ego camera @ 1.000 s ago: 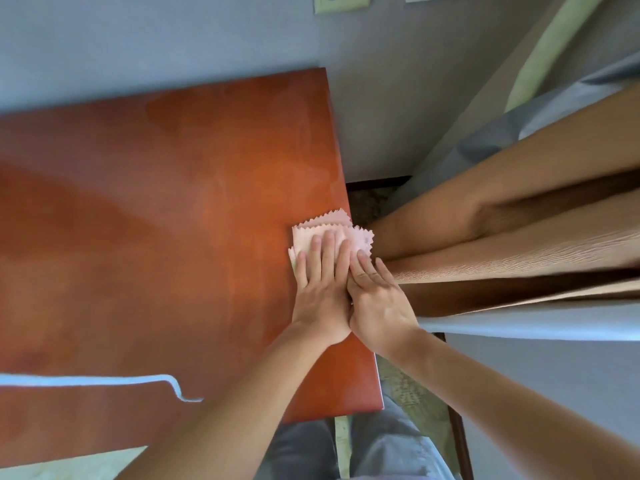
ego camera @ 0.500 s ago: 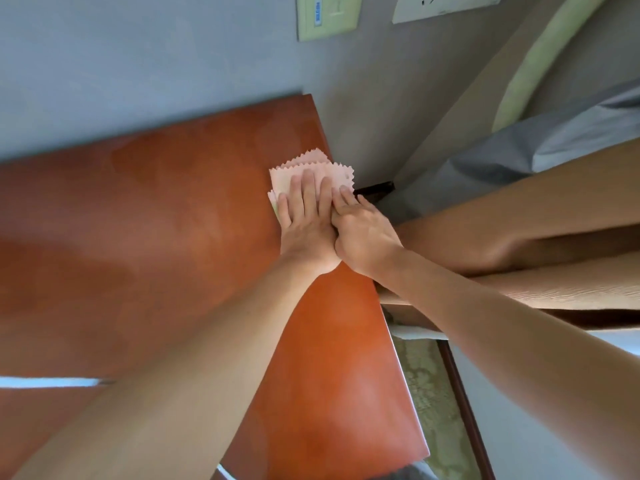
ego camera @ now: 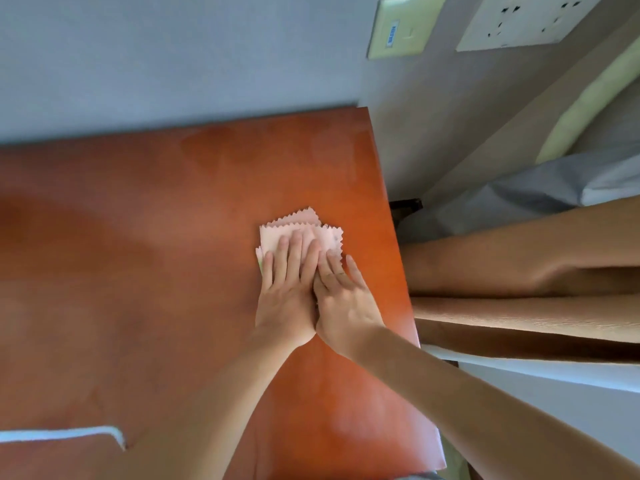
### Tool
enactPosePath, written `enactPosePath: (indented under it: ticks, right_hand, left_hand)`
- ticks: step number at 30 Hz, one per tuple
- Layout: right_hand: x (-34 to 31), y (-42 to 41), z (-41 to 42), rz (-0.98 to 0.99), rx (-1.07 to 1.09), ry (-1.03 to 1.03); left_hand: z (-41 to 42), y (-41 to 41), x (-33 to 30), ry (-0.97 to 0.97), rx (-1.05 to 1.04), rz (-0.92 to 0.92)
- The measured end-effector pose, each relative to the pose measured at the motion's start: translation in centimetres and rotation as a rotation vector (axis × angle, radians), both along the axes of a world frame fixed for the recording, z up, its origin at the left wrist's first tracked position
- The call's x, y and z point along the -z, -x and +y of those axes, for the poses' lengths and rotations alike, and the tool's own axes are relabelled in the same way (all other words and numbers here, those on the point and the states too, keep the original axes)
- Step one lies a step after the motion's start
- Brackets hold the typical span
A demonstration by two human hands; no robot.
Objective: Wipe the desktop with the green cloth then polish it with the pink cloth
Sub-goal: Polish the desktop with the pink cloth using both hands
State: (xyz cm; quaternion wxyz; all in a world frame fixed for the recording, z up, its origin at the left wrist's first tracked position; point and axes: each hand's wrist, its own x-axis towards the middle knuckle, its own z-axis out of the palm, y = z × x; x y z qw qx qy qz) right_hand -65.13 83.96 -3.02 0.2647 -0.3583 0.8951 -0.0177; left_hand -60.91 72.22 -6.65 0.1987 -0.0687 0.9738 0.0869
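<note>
Pink cloth [ego camera: 300, 233] folded, flat on desktop [ego camera: 166, 271] near right edge, zigzag edges showing. Sliver of green cloth [ego camera: 260, 268] peeking out at its left edge, under left hand. Left hand [ego camera: 289, 292] flat on pink cloth, fingers straight and close together, pressing down. Right hand [ego camera: 343, 299] just beside, touching left hand, fingers straight, slightly spread, tips on cloth's near-right corner. Switch plate [ego camera: 401, 27] and socket [ego camera: 526, 20] on wall behind. Curtain [ego camera: 519, 289] right of desk.

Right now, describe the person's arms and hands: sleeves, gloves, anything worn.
Both arms are bare as far as the frame shows: no sleeves visible. The left hand and right hand wear no gloves; no rings, watch or wristband show. Nails look short and unpainted.
</note>
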Motion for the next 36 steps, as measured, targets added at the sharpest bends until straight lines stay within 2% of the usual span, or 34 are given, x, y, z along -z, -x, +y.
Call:
enactPosePath:
  ticks: [4,10,17,21,26,30,36]
  right_hand:
    - [0.3,0.8,-2.7,0.0,-0.053,0.034]
    - [1.0,5.8,-7.1,0.034,-0.051,0.048]
    - [1.4,11.9,-11.1,0.076,0.02,0.078]
    - [1.0,12.5,-11.0,0.048,0.067,0.11]
    - [-0.1,11.3,-8.5,0.016,0.075,0.089]
    - [-0.2,9.6,-2.8,0.028,0.117,0.077]
    - [-0.3,8.1,4.6,0.065,0.161,0.157]
  left_hand:
    - [-2.6,-0.1,0.1,-0.015,-0.089,0.0]
    - [-6.1,5.0,1.0,-0.025,-0.205,-0.031]
    - [-10.3,11.9,1.4,-0.018,-0.179,0.015]
    - [-10.5,13.0,1.2,-0.031,-0.179,0.017]
    - [-8.0,12.0,0.7,-0.047,-0.136,-0.043]
    - [-2.9,10.3,0.4,-0.124,-0.054,-0.001]
    - [3.9,9.8,0.5,-0.07,0.052,0.009]
